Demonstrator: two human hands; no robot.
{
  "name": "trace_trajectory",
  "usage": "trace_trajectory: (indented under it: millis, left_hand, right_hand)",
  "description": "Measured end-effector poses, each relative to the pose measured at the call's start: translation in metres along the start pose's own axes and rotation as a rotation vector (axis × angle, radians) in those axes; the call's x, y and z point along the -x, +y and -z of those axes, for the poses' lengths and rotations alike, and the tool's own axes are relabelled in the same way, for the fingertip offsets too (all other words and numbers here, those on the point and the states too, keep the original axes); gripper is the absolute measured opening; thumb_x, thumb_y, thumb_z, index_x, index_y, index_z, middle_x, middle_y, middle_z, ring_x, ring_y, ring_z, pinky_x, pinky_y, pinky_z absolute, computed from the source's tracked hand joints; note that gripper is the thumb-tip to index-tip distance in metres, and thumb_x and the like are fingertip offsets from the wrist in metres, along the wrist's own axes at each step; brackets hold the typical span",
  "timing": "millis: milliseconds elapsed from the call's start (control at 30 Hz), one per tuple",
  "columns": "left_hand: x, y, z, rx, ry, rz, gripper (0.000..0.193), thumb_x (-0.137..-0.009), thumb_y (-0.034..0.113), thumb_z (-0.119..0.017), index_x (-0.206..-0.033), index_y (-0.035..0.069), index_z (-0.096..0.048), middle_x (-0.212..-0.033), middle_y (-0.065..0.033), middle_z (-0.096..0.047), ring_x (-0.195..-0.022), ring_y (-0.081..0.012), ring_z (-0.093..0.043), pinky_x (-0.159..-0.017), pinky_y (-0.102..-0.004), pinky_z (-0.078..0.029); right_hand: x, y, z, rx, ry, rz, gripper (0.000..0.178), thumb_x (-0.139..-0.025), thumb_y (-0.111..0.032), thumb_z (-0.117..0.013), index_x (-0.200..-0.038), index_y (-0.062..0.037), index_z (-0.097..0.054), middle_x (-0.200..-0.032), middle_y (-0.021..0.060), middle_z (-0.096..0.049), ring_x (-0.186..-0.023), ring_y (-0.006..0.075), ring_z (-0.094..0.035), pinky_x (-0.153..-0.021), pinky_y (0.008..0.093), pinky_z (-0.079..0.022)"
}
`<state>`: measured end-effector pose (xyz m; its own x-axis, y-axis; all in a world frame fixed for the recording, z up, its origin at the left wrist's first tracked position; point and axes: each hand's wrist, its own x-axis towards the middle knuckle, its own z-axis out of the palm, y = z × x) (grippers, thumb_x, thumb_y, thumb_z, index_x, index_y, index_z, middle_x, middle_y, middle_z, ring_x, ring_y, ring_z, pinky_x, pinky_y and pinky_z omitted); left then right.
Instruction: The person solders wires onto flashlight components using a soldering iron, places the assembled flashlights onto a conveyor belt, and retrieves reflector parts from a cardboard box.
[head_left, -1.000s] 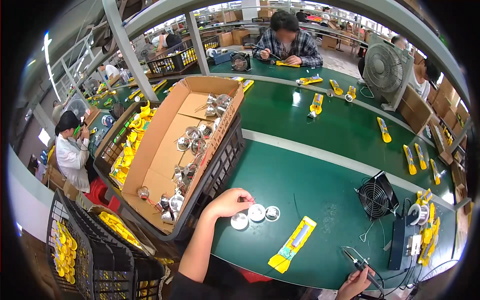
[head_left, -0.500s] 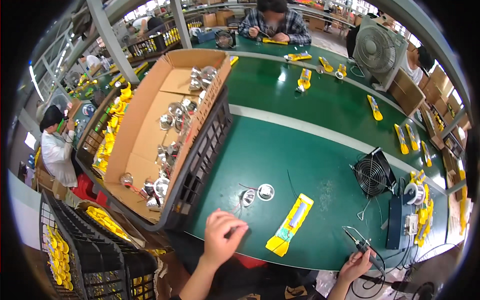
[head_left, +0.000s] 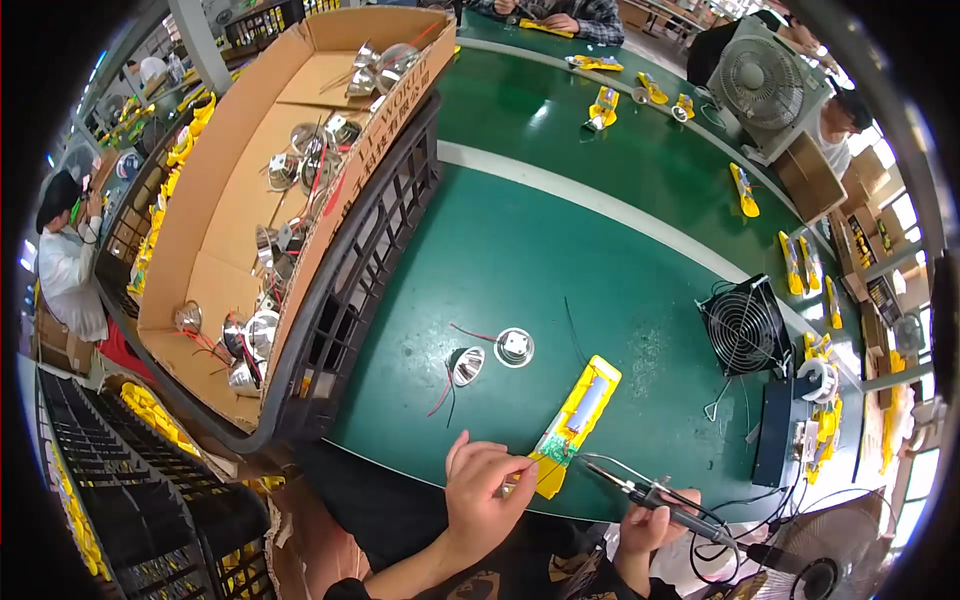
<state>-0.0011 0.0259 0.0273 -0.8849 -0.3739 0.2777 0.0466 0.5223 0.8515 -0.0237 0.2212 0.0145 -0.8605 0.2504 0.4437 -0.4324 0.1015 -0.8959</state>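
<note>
A yellow plastic housing (head_left: pixel 602 372) lies slanted on the green bench, holding a blue-grey cylindrical cell (head_left: pixel 587 405) and a small green circuit board (head_left: pixel 557 449). My left hand (head_left: pixel 487 497) is at its lower left edge, thumb and forefinger pinched together beside the board; what they hold is too small to make out. My right hand (head_left: pixel 648 525) grips a soldering iron (head_left: pixel 655 497), its tip close to the board's right side, a thin bent metal tube running alongside. Two reflector lamp cups lie farther up: one tilted with wires (head_left: pixel 466 367), another face down (head_left: pixel 514 347).
A cardboard box (head_left: pixel 225 235) of reflectors rests on a black crate (head_left: pixel 365 235) at left. A small black fan (head_left: pixel 745 335) and a blue soldering unit (head_left: pixel 782 440) with a wire spool (head_left: pixel 819 381) stand at right. Beyond runs a green conveyor (head_left: pixel 600 165) carrying yellow housings; a co-worker (head_left: pixel 580 15) sits across.
My left hand has moved right to the housing's lower end. My right hand has brought the soldering iron up and left to the circuit board. The view has tilted down.
</note>
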Motion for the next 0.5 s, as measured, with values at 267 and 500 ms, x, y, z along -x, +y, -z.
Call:
trace_trajectory:
  millis: [267, 500]
  left_hand:
    - [-0.002, 0.004, -0.008, -0.009, 0.076, 0.071, 0.012, -0.063, 0.012, -0.071, -0.07, 0.01, -0.061, -0.093, -0.0058, -0.05, -0.086, -0.0238, -0.051, -0.089, -0.0502, -0.033]
    - [-0.003, 0.003, -0.012, -0.064, 0.022, 0.058, 0.013, -0.062, 0.012, -0.071, -0.067, 0.011, -0.059, -0.095, -0.0044, -0.05, -0.092, -0.0221, -0.048, -0.089, -0.0502, -0.03]
  right_hand:
    - [-0.001, 0.006, -0.016, 0.08, -0.067, 0.022, 0.04, -0.079, -0.036, -0.059, -0.077, -0.0014, -0.039, -0.048, -0.0002, -0.045, -0.038, 0.0098, -0.046, -0.046, 0.027, -0.046]
    - [0.001, 0.002, -0.013, 0.218, -0.055, 0.003, 0.043, -0.077, -0.041, -0.055, -0.074, -0.0015, -0.04, -0.053, 0.0007, -0.04, -0.045, 0.0126, -0.042, -0.049, 0.0264, -0.041]
